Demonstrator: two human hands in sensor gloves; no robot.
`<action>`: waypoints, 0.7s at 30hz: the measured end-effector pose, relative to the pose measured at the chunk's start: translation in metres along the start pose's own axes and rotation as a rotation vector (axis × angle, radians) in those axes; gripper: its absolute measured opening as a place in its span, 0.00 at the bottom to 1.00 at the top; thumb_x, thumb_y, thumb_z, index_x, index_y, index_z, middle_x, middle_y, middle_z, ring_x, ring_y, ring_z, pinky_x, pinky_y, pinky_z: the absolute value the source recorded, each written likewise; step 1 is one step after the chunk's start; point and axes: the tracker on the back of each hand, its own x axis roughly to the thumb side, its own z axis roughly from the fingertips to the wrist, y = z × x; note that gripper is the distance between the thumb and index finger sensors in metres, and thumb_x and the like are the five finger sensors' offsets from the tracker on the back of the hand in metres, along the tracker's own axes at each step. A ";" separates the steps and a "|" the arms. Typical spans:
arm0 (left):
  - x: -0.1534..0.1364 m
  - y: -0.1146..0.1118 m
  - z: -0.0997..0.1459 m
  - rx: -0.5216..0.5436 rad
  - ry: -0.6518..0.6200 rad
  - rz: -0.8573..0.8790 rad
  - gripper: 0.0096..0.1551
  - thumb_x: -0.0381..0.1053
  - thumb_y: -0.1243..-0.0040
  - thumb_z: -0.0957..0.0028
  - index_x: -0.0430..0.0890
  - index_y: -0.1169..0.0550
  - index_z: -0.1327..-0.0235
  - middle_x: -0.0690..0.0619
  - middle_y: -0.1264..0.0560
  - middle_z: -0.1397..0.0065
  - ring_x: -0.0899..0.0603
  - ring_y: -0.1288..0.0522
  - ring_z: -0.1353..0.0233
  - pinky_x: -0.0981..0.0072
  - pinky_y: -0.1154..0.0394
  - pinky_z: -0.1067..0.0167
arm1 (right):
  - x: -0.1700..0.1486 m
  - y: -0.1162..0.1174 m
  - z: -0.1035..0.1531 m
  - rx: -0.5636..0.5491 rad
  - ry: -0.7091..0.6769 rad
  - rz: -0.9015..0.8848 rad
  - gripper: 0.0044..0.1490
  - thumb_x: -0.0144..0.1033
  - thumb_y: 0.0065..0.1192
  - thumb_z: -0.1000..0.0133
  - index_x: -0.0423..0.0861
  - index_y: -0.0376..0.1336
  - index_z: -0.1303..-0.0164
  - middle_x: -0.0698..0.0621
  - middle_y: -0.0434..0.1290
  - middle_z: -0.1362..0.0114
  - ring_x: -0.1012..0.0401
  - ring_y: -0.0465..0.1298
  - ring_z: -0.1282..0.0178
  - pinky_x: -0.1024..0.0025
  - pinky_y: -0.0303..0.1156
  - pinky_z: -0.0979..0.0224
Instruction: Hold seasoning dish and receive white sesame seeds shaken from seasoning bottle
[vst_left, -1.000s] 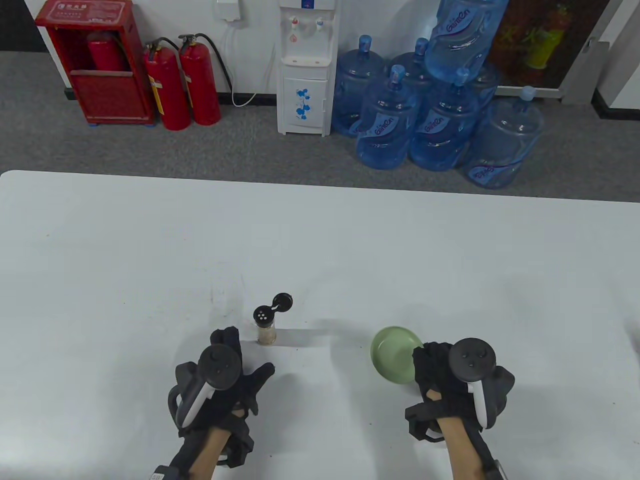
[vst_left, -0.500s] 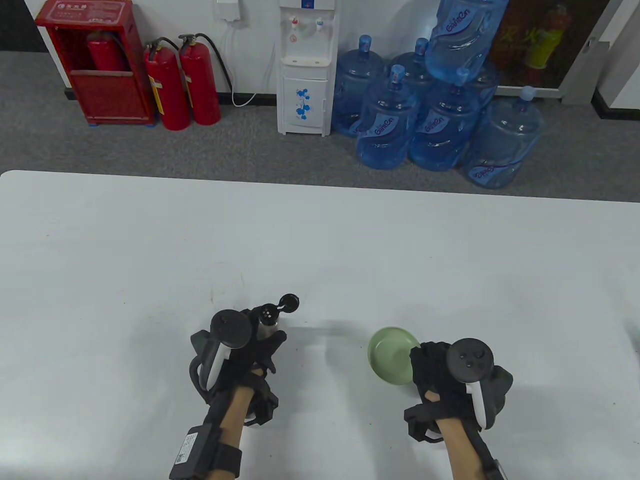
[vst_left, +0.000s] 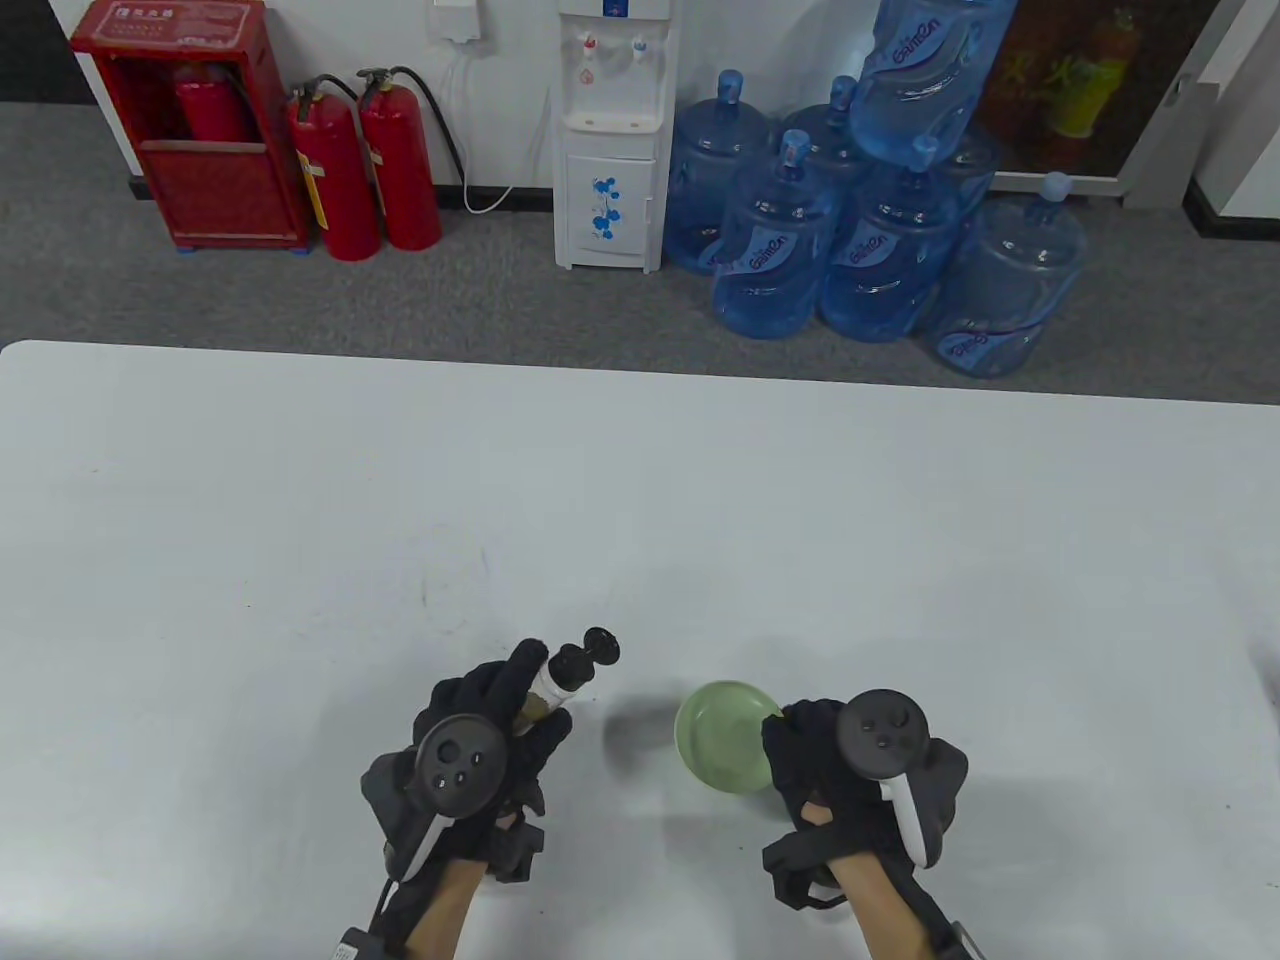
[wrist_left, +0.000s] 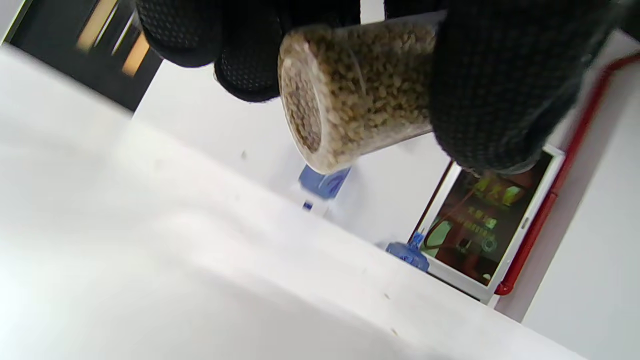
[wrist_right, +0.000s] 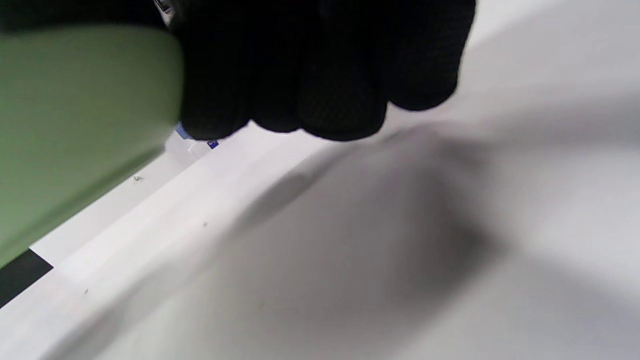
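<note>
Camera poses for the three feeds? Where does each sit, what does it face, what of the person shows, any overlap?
Table view: high, looking down at the white table; shows left hand gripping the bottle, right hand holding the green dish.
Left wrist view: under the left hand, tilted, facing the bottle base; fingers show.
Right wrist view: under the right hand; fingers show.
Shared: bottle in table and left views, dish in table and right.

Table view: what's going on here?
The left hand holds a seasoning bottle of sesame seeds off the table, tilted toward the right with its black flip cap open. The right hand holds a small green seasoning dish by its rim, beside the bottle. The dish looks bare inside; no seeds visible in it yet.
</note>
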 end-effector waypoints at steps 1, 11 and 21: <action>0.005 0.004 0.002 0.039 -0.035 -0.038 0.40 0.62 0.19 0.63 0.70 0.28 0.35 0.58 0.25 0.33 0.44 0.26 0.32 0.45 0.32 0.29 | 0.001 0.003 0.001 0.007 0.002 0.001 0.23 0.60 0.69 0.50 0.54 0.75 0.55 0.59 0.75 0.35 0.59 0.79 0.41 0.61 0.76 0.34; 0.068 -0.003 0.032 0.226 -0.478 -0.461 0.39 0.59 0.17 0.64 0.74 0.27 0.39 0.62 0.30 0.29 0.46 0.31 0.27 0.45 0.36 0.24 | 0.026 0.024 0.012 0.055 -0.072 0.056 0.23 0.61 0.68 0.50 0.55 0.74 0.56 0.60 0.74 0.35 0.60 0.78 0.40 0.61 0.75 0.33; 0.093 -0.008 0.047 0.407 -0.690 -0.734 0.39 0.55 0.14 0.65 0.76 0.26 0.44 0.67 0.32 0.29 0.48 0.32 0.23 0.45 0.36 0.23 | 0.032 0.025 0.021 0.069 -0.121 0.071 0.23 0.61 0.68 0.50 0.54 0.74 0.56 0.60 0.74 0.35 0.59 0.78 0.40 0.61 0.75 0.33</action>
